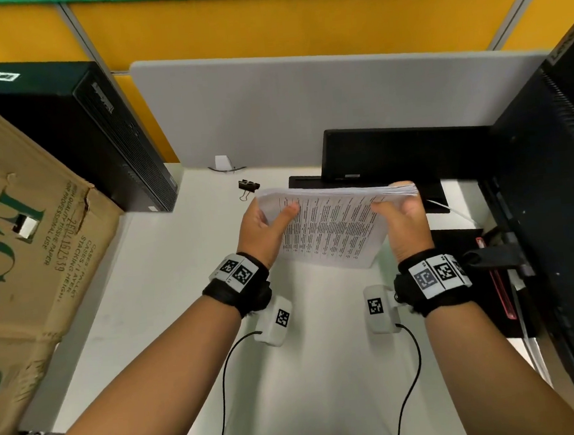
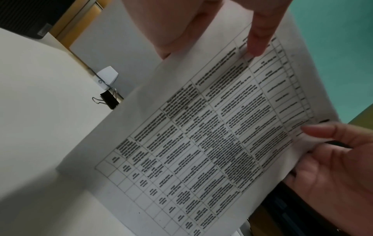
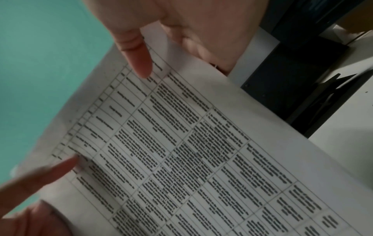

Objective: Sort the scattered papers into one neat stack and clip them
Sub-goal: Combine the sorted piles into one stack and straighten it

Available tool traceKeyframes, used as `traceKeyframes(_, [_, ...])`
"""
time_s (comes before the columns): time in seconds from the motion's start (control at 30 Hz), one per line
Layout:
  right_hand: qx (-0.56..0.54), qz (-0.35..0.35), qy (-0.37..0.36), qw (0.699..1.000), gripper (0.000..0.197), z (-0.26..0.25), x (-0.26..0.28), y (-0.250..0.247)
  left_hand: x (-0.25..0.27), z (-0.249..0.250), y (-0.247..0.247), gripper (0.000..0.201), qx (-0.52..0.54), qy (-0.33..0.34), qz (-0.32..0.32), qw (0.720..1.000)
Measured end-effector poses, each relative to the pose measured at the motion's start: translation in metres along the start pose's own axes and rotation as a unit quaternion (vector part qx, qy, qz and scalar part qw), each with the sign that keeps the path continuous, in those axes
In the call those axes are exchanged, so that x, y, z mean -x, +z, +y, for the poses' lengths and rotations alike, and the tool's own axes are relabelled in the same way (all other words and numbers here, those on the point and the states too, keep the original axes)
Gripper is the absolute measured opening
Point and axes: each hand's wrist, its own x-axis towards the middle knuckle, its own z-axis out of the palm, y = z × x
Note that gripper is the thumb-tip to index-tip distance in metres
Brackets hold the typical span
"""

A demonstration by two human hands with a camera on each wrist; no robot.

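Note:
A stack of printed papers (image 1: 331, 227) with a table on its top sheet is held tilted above the white desk (image 1: 168, 295), lower edge near the desktop. My left hand (image 1: 268, 218) grips its left side, thumb on the top sheet. My right hand (image 1: 398, 208) grips the right side the same way. The left wrist view shows the sheet (image 2: 201, 143) with my left thumb (image 2: 259, 41) on it and the right hand (image 2: 333, 151) at its far edge. In the right wrist view, the right thumb (image 3: 139, 60) presses the page (image 3: 201, 159). A black binder clip (image 1: 249, 186) (image 2: 109, 100) lies on the desk behind the stack's left corner.
A large cardboard box (image 1: 23, 238) and a black computer tower (image 1: 100, 129) stand at the left. A dark monitor (image 1: 552, 196) fills the right side, with a black stand (image 1: 394, 154) behind the papers. A grey divider (image 1: 304, 106) closes off the back.

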Motion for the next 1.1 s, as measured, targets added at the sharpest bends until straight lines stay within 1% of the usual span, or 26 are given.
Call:
traceKeyframes(0.07, [-0.013,-0.014,-0.007,1.0,0.026,-0.005,0.002,0.0,-0.002,0.004,-0.001,0.013,-0.006,0.002,-0.001,1.0])
traceKeyframes(0.13, [-0.026,-0.018,-0.007,0.999,0.03,-0.01,0.004,0.001,-0.001,0.011,0.0,0.013,-0.016,0.003,-0.005,1.0])
traceKeyframes(0.17, [-0.037,-0.018,-0.004,0.999,0.032,-0.013,0.006,0.002,-0.001,0.011,0.0,0.012,-0.011,0.006,-0.016,1.0])
traceKeyframes(0.2, [-0.046,-0.015,0.002,0.999,0.034,-0.013,0.006,0.003,-0.003,0.01,-0.001,0.014,-0.007,0.015,-0.024,1.0])
traceKeyframes(0.3, [-0.038,0.001,0.021,0.999,0.047,-0.015,0.007,0.006,-0.005,0.01,-0.001,0.045,-0.009,0.013,-0.018,1.0])
traceKeyframes(0.33, [-0.035,0.007,0.027,0.999,0.051,-0.014,0.005,0.006,-0.006,0.01,-0.001,0.05,-0.01,0.013,-0.017,1.0])
traceKeyframes(0.43, [-0.024,0.016,0.037,0.999,0.058,-0.016,0.004,0.007,-0.01,0.009,0.0,0.046,-0.016,0.005,-0.006,1.0])
traceKeyframes(0.5, [-0.013,0.025,0.046,0.999,0.054,-0.018,0.004,0.008,-0.014,0.007,0.0,0.043,-0.006,-0.018,0.008,1.0])
traceKeyframes(0.57, [-0.007,0.027,0.051,0.998,0.031,-0.021,0.004,0.008,-0.014,0.008,0.0,0.041,0.008,-0.04,0.009,0.999])
traceKeyframes(0.6, [-0.003,0.022,0.05,0.998,0.024,-0.021,0.003,0.007,-0.013,0.01,0.0,0.042,0.014,-0.049,0.005,0.999])
traceKeyframes(0.63, [-0.002,0.015,0.047,0.999,0.022,-0.023,0.005,0.006,-0.014,0.011,-0.001,0.044,0.013,-0.052,-0.002,0.999])
traceKeyframes(0.67, [-0.001,0.005,0.043,0.999,0.022,-0.023,0.006,0.005,-0.012,0.013,-0.001,0.047,0.001,-0.044,-0.013,0.999])
traceKeyframes(0.7, [-0.002,-0.006,0.038,0.999,0.023,-0.024,0.006,0.004,-0.011,0.013,-0.003,0.045,-0.006,-0.027,-0.028,0.999])
traceKeyframes(0.77, [0.008,-0.028,0.031,0.999,0.023,-0.021,0.003,0.0,-0.008,0.014,-0.005,0.027,-0.01,-0.009,-0.058,0.998])
traceKeyframes(0.8, [0.016,-0.031,0.034,0.999,0.023,-0.02,0.001,-0.001,-0.007,0.014,-0.006,0.027,-0.02,-0.01,-0.064,0.998])
traceKeyframes(0.83, [0.025,-0.029,0.037,0.999,0.022,-0.02,-0.002,-0.002,-0.009,0.013,-0.005,0.028,-0.039,-0.01,-0.059,0.997])
traceKeyframes(0.9, [0.036,-0.023,0.043,0.998,0.02,-0.019,-0.009,-0.004,-0.013,0.016,-0.005,0.022,-0.068,-0.005,-0.045,0.997])
traceKeyframes(0.97, [0.035,-0.012,0.054,0.998,0.02,-0.021,-0.015,-0.004,-0.022,0.018,-0.006,0.026,-0.093,0.012,-0.046,0.995])
traceKeyframes(1.03, [0.052,-0.01,0.058,0.997,0.026,-0.021,-0.021,-0.006,-0.028,0.02,-0.007,0.029,-0.117,0.024,-0.064,0.991])
traceKeyframes(1.1, [0.054,-0.009,0.054,0.997,0.032,-0.016,-0.025,-0.006,-0.033,0.02,-0.008,0.029,-0.139,0.015,-0.081,0.987])
